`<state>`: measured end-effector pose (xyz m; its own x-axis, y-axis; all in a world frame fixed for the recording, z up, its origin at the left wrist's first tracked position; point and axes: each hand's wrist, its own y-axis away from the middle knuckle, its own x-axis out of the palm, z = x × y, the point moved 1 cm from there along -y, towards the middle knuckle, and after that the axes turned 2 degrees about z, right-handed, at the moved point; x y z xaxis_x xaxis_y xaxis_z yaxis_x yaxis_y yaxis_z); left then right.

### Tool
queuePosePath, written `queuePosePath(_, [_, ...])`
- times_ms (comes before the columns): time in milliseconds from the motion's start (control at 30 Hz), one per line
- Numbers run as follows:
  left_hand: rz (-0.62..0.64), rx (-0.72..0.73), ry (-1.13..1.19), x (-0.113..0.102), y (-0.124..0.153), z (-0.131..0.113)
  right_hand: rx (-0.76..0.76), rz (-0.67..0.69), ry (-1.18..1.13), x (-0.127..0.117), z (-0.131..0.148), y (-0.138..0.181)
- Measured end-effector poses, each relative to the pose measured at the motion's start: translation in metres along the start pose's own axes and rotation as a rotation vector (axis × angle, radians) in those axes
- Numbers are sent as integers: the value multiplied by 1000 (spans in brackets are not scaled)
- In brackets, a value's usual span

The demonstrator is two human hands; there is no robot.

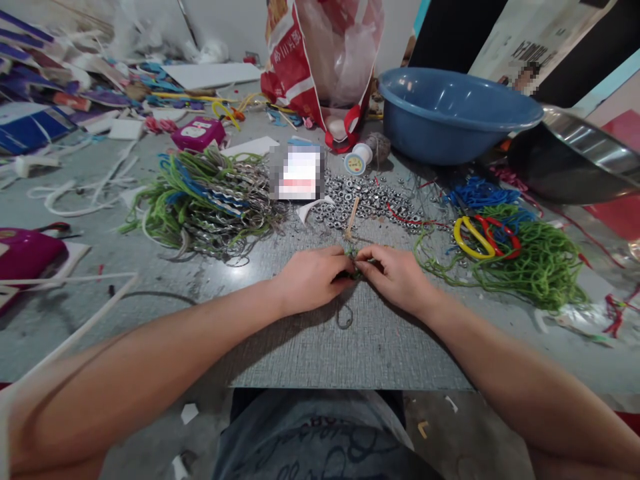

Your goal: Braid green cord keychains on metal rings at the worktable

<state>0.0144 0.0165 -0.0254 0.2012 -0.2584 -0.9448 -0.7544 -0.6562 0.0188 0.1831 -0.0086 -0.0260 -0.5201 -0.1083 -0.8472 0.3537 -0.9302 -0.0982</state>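
Observation:
My left hand [316, 277] and my right hand [393, 275] meet over the table in front of me, fingertips pinched close together. Between them is a thin green cord [352, 255], mostly hidden by the fingers. A dark loop of cord [344, 317] hangs or lies just below the hands on the tabletop. Beyond the fingertips lies a pile of metal nuts [345, 203], with a thin tan strip [353, 215] on it. To the right, scissors with yellow and red handles [474, 239] rest on a heap of green cords [535, 260].
Bundled cords with metal pieces [220, 200] lie left of the nuts, near a phone [300, 175]. A thread spool [357, 160], red bag [295, 60], blue basin [450, 120] and metal bowl [580, 157] stand behind. Purple tape measures [199, 133] sit left. The table's front edge [350, 387] is close.

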Motion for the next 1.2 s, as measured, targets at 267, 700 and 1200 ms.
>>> queuePosePath(267, [-41,-8,38,1,2,1,-61,109,170,-3,1,1])
queuePosePath(700, [-28,-82,-9,3,0,-1,-179,128,97,-4,-3,-6])
queuePosePath(1200, [-35,-96,-1,3,-2,-2,-45,22,205,-5,-9,-4])
